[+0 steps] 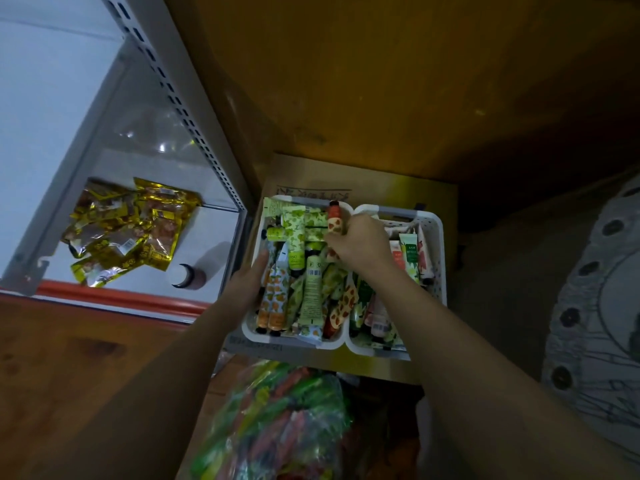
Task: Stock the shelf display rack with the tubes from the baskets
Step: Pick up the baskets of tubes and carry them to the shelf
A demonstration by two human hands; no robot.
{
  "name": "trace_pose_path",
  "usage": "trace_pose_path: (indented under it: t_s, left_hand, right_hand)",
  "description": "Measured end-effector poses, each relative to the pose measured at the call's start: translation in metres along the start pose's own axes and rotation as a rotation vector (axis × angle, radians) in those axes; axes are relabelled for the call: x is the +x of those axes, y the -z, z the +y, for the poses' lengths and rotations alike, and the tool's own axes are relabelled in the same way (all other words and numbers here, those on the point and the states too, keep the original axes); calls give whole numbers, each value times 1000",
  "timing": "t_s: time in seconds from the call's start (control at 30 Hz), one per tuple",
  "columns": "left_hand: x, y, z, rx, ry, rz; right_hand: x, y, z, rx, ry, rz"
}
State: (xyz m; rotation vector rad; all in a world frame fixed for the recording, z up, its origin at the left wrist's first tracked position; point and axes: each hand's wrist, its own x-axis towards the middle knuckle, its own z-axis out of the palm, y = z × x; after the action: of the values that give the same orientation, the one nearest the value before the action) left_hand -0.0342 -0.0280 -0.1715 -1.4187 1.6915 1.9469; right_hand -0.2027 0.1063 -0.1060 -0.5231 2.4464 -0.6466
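A dim room with a brown floor lies under the view, and a white shelf display rack stands at the left, its perforated upright slanting down toward a red front edge. On the rack's shelf lie a heap of gold foil packets and, just beside them nearer the baskets, a small bottle with a white cap.

Two white plastic baskets sit side by side on a cardboard box. The left basket is crammed with tubes printed with green, orange and red fruit patterns, piled at all angles. The right basket holds more tubes, mostly standing on end.

The left hand rests against the left basket's outer rim, its fingers held together and laid flat along the wall. The right hand reaches down over the divide between the baskets, its fingers curled around a red-patterned tube at the far end of the left basket; the fingertips are hidden beneath the hand.

A clear bag of colourful items lies blurred at the bottom, and a patterned grey fabric fills the right edge.
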Motion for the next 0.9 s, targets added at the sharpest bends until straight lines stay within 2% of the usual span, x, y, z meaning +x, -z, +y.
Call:
trace_pose_path:
  t_s: [0.03,0.1,0.17,0.2,0.23,0.3,0.33,0.4,0.5,0.6,0.73,0.83,0.9]
  left_hand:
    - [1,0,-1,-13,2,-5]
    - [-1,1,2,-18,8,-30]
    - [1,2,2,-21,20,-48]
    - [0,2,4,-36,29,-48]
    - [1,1,4,-50,35,-43]
    - [1,-1,6,-72,59,-25]
    - [1,-3,6,-96,68,-20]
    - [2,-9,7,-152,80,-15]
    - [5,-12,14,-164,59,-55]
    - [5,-9,17,-199,86,-141]
    - [0,-11,13,-211,83,-126]
    - [-6,-13,11,-213,38,-99]
    - [-9,-14,10,-222,15,-113]
  right_hand:
    - [-3,6,6,24,24,65]
    - [-5,23,30,34,-29,313]
    - [-10,44,71,6,-199,511]
    - [-13,54,94,42,-309,519]
    - [-16,59,117,146,-434,465]
    - [-27,55,150,492,-642,162]
    - [-34,48,161,706,-685,-8]
    - [-46,29,174,912,-655,-163]
    - [-55,19,167,959,-569,-92]
    - [-56,24,162,1145,-528,-206]
    - [-61,22,160,1159,-468,-238]
    - [-65,20,157,1152,-434,-172]
    - [-67,22,158,1155,-400,-184]
